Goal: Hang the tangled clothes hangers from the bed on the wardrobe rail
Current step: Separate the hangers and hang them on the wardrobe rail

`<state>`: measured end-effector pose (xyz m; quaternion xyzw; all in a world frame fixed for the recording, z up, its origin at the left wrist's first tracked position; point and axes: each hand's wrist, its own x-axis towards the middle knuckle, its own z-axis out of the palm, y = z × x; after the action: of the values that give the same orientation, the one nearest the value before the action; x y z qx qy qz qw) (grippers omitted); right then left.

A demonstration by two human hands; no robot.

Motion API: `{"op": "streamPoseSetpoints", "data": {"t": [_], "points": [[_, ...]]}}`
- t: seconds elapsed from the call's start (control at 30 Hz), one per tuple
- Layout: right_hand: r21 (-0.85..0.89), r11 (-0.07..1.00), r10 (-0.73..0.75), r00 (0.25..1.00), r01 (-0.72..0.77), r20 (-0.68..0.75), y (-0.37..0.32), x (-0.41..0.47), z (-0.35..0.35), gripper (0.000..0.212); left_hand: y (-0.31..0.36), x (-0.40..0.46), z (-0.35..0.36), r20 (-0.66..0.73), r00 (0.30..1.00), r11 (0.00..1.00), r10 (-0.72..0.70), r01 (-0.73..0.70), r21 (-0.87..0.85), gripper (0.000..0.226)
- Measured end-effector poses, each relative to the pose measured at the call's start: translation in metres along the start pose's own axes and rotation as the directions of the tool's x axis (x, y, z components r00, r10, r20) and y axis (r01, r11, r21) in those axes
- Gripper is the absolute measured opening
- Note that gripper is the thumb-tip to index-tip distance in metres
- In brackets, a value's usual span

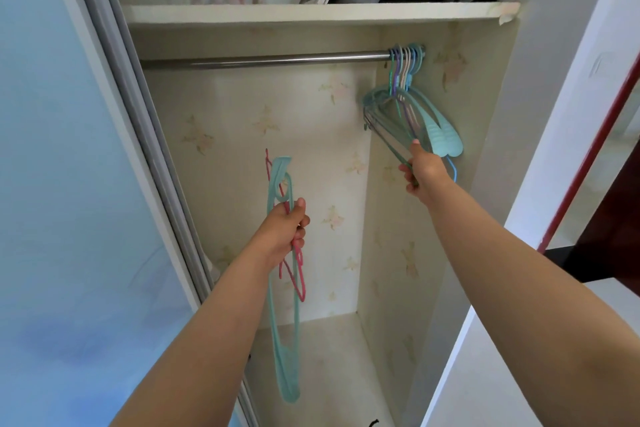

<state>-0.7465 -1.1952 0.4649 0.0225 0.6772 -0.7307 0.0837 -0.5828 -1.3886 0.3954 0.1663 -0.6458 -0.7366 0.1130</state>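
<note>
A steel wardrobe rail runs under the shelf. Several teal, purple and pale pink hangers hang bunched at its right end. My right hand grips the lower edge of one of these hung hangers, thumb pointing up. My left hand is closed around a teal hanger and a pink wire hanger, held upright in the middle of the wardrobe, below the rail. The teal one dangles far below my fist.
A blue sliding door with a grey frame stands at the left. The shelf above the rail carries a picture frame, folded fabric and a dark bag. The wardrobe floor is pale. A white wall and red-edged dark furniture are at the right.
</note>
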Motion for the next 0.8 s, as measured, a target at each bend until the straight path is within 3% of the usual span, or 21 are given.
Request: {"op": "streamPoseSetpoints", "data": {"t": [0.1,0.17,0.27,0.37,0.43,0.53,0.7,0.8], "points": [[0.07,0.997,0.037,0.998,-0.033,-0.058,0.015,-0.008,-0.001,0.05,-0.001,-0.005,0.001,0.018,1.0,0.999,0.0,0.001,-0.04,0.015],[0.017,0.994,0.112,0.993,-0.111,-0.041,0.038,-0.027,0.004,0.061,-0.005,-0.006,0.002,0.042,0.999,0.991,0.001,0.005,-0.131,0.008],[-0.225,0.961,0.212,0.953,-0.163,0.216,0.086,-0.072,0.021,0.071,-0.015,-0.006,0.005,0.07,0.998,0.949,0.003,0.019,-0.315,0.023],[-0.575,0.818,0.298,0.834,0.028,0.464,0.129,-0.108,0.03,0.096,-0.02,-0.008,0.009,0.111,0.993,0.896,0.036,0.018,-0.445,0.027],[-0.623,0.77,0.325,0.757,0.135,0.566,0.149,-0.12,0.029,0.105,-0.021,-0.01,0.01,0.129,0.99,0.871,0.058,0.013,-0.491,0.029],[-0.598,0.784,0.326,0.709,0.166,0.625,0.17,-0.127,0.025,0.101,-0.023,-0.013,0.009,0.161,0.984,0.828,0.08,0.024,-0.56,0.031],[-0.435,0.9,0.3,0.718,0.005,0.629,0.181,-0.13,0.027,0.075,-0.026,-0.019,0.013,0.199,0.977,0.841,0.073,0.047,-0.539,0.032],[-0.197,0.932,0.358,0.676,-0.306,0.644,0.183,-0.123,0.031,0.076,-0.027,-0.026,0.013,0.236,0.968,0.857,0.082,0.052,-0.512,0.031]]}}
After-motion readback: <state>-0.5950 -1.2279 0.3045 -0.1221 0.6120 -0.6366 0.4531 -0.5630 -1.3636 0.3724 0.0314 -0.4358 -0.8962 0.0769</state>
